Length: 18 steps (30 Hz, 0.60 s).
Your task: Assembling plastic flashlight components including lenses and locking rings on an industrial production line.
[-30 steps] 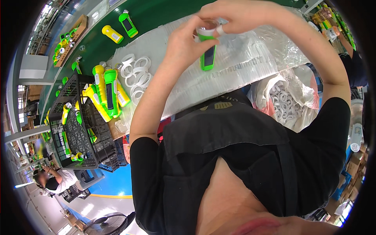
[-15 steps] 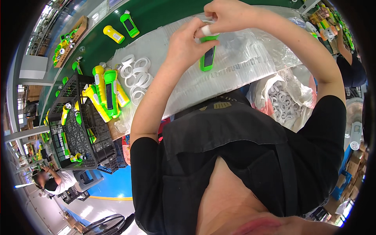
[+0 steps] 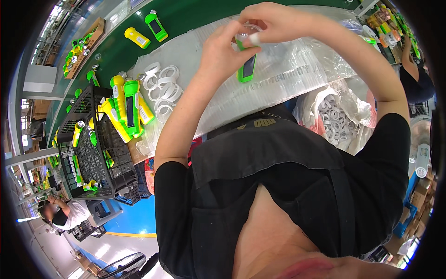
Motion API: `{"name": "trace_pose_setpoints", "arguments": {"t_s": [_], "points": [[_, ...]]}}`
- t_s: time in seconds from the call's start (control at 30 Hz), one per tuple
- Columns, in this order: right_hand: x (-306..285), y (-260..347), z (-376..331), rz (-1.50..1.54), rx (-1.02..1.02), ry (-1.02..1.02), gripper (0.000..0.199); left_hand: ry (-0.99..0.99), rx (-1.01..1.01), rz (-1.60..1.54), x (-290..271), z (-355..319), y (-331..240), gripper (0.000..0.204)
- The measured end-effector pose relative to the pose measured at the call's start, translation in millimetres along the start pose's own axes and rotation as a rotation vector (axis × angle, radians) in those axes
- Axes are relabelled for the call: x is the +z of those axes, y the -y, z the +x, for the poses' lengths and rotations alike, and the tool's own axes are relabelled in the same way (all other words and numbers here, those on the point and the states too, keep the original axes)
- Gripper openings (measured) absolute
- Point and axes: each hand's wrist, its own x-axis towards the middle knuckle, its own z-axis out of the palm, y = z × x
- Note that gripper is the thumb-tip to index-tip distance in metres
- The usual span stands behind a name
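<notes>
A green flashlight [image 3: 248, 69] with a dark panel stands tilted over the plastic-covered table, head end away from me. My left hand [image 3: 225, 51] is closed around its head from the left. From the right, my right hand [image 3: 274, 23] curls its fingers over a pale round rim [image 3: 251, 29] at the head; a white covering shows on one digit. Whether the rim is a loose ring or part of the flashlight is unclear. Left of my left forearm lie several loose white rings [image 3: 166, 86]. Beside them, yellow and green flashlights [image 3: 132, 109] are piled together.
A black crate [image 3: 100, 162] holding flashlights stands at the left. One yellow flashlight [image 3: 137, 38] and one green flashlight [image 3: 156, 26] lie on the green surface beyond. A white sack [image 3: 337, 118] full of rings sits at the right table edge. Other people are at the far left and right.
My right hand has shifted slightly around the flashlight's head, and the pale round rim now shows more clearly between my hands. My left hand keeps its grip.
</notes>
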Motion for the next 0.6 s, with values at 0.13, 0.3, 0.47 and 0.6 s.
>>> {"name": "trace_pose_setpoints", "arguments": {"t_s": [0.13, 0.3, 0.47, 0.6], "points": [[-2.0, 17.6, 2.3, -0.151, 0.261, -0.098, 0.047, 0.059, -0.101, 0.039, -4.3, 1.2, 1.3, 0.040], [28.8, -11.4, -13.1, 0.035, -0.092, -0.285, 0.037, -0.010, -0.029, -0.121, 1.3, -4.4, 4.6, 0.059], [-0.8, 27.7, -48.7, 0.213, -0.144, -0.462, 0.035, 0.420, -0.371, -0.715, -32.5, -15.0, -9.6, 0.115], [-5.2, 33.3, -45.1, -0.040, -0.463, -0.584, 0.030, 0.717, -0.352, -0.669, -57.0, -13.9, -40.8, 0.091]]}}
